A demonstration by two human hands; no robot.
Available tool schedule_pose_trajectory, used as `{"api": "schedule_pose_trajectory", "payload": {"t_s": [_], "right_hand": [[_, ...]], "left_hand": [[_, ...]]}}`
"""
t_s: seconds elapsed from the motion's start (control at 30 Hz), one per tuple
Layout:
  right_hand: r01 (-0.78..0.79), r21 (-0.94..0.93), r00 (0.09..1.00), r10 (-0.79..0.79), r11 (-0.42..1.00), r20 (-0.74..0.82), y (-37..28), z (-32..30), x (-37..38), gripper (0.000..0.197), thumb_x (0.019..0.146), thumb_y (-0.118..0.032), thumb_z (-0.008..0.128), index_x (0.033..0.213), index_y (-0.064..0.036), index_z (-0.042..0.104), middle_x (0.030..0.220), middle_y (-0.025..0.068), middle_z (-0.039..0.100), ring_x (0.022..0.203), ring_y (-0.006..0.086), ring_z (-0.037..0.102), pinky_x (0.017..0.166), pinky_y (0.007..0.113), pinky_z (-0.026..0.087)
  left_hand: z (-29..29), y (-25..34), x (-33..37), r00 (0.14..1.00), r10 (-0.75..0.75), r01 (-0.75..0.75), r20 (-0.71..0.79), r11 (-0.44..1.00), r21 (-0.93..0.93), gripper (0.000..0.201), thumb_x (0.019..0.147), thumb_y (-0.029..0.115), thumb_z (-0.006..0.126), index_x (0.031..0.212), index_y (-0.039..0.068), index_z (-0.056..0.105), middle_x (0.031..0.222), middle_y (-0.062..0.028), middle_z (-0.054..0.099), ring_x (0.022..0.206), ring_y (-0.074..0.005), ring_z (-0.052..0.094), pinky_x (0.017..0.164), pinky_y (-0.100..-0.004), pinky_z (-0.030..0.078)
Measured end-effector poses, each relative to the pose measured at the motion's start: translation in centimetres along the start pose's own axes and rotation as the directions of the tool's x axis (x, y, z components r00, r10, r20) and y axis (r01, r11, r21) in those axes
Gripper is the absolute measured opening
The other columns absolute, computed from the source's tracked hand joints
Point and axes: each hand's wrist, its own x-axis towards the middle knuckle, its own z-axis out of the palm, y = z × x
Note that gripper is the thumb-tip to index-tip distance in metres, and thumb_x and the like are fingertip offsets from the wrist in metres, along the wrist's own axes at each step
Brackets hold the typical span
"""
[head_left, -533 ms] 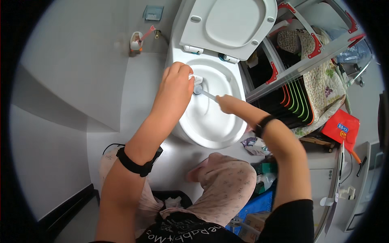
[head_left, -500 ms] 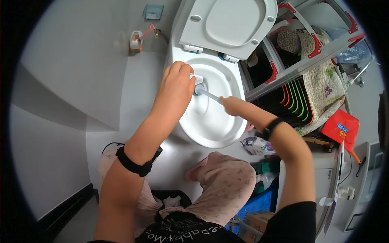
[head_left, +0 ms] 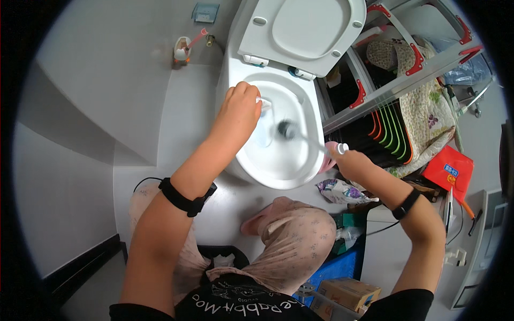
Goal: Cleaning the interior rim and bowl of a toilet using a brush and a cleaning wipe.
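Observation:
In front of me stands a white toilet bowl (head_left: 284, 179), its lid and seat (head_left: 308, 27) raised. My right hand (head_left: 353, 163), to the right of the bowl's rim, is closed round the pale handle of a toilet brush (head_left: 287, 129). The brush's dark bristle head, blurred by motion, is over the inside of the bowl. My left hand (head_left: 239, 107) reaches over the bowl's left side with fingers closed on a small white thing (head_left: 265, 104), whose kind I cannot make out. A pale bluish patch shows in the bowl below it.
A pink container (head_left: 327, 158) with a white cap is beside the bowl, near my right hand. Right of the toilet are a folded ladder (head_left: 396, 88), a floral cloth (head_left: 428, 117), a red bag (head_left: 448, 167) and a purple-white packet (head_left: 342, 191). A black bin (head_left: 243, 260) sits between my legs.
My right hand has drawn back to the right with the brush, and the brush head has moved right and slightly down, away from my left hand. My left hand has shifted only slightly.

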Motion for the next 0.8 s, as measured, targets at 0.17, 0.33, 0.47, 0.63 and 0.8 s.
{"api": "schedule_pose_trajectory", "payload": {"t_s": [0.17, 0.33, 0.47, 0.63, 0.8], "right_hand": [[-0.043, 0.215, 0.907, -0.052, 0.976, 0.418, -4.7, -7.2, -3.5, 0.039, 0.079, -0.006, 0.046, 0.118, -0.0062, 0.044, 0.083, 0.0216, 0.06, 0.077, 0.0319, 0.061, 0.066, 0.04, 0.049], [-0.241, 0.085, 0.935, 0.208, 0.967, 0.286, 2.1, -3.6, -2.9, 0.048, 0.079, -0.012, 0.05, 0.125, -0.0088, 0.035, 0.081, 0.024, 0.06, 0.073, 0.0394, 0.059, 0.065, 0.045, 0.048], [-0.169, 0.095, 0.929, 0.127, 0.981, 0.346, -0.4, -4.1, -4.8, 0.043, 0.078, -0.012, 0.051, 0.119, -0.0071, 0.038, 0.08, 0.0239, 0.06, 0.072, 0.0402, 0.059, 0.062, 0.046, 0.047], [-0.174, 0.21, 0.851, 0.039, 0.962, 0.524, -1.4, -9.3, -5.3, 0.042, 0.076, -0.011, 0.048, 0.118, -0.0141, 0.044, 0.082, 0.0191, 0.061, 0.076, 0.0363, 0.06, 0.07, 0.042, 0.047], [-0.195, -0.007, 0.921, 0.185, 0.981, 0.342, 0.6, -6.7, -4.7, 0.046, 0.076, -0.01, 0.048, 0.121, -0.007, 0.042, 0.079, 0.0228, 0.061, 0.07, 0.0379, 0.06, 0.064, 0.044, 0.048]], "left_hand": [[-0.6, -1.2, 0.0, 1.0, -0.004, 0.005, -0.02, 0.999, 0.048, 0.01, 0.077, 0.005, 0.056, 0.086, 0.001, 0.053, 0.092, -0.0117, 0.052, 0.09, -0.0297, 0.051, 0.078, -0.0361, 0.042], [0.9, -0.4, -0.1, 0.998, 0.055, -0.055, 0.034, 0.998, 0.001, 0.011, 0.078, 0.005, 0.056, 0.087, 0.001, 0.052, 0.093, -0.0121, 0.051, 0.09, -0.0296, 0.051, 0.078, -0.0361, 0.042], [1.0, -0.5, -0.3, 0.997, 0.069, -0.069, 0.031, 0.998, -0.012, 0.012, 0.077, 0.004, 0.056, 0.088, 0.001, 0.052, 0.092, -0.0125, 0.052, 0.089, -0.0301, 0.051, 0.078, -0.036, 0.042], [0.5, -0.5, -0.2, 0.998, 0.065, -0.065, 0.014, 0.998, 0.019, 0.012, 0.077, 0.004, 0.056, 0.088, 0.001, 0.052, 0.092, -0.012, 0.052, 0.089, -0.0304, 0.05, 0.079, -0.0365, 0.041], [0.3, -0.5, -0.5, 0.997, 0.065, -0.064, 0.039, 0.998, -0.012, 0.013, 0.076, 0.004, 0.057, 0.087, 0.001, 0.052, 0.092, -0.0119, 0.051, 0.089, -0.0304, 0.05, 0.077, -0.0371, 0.042]]}}
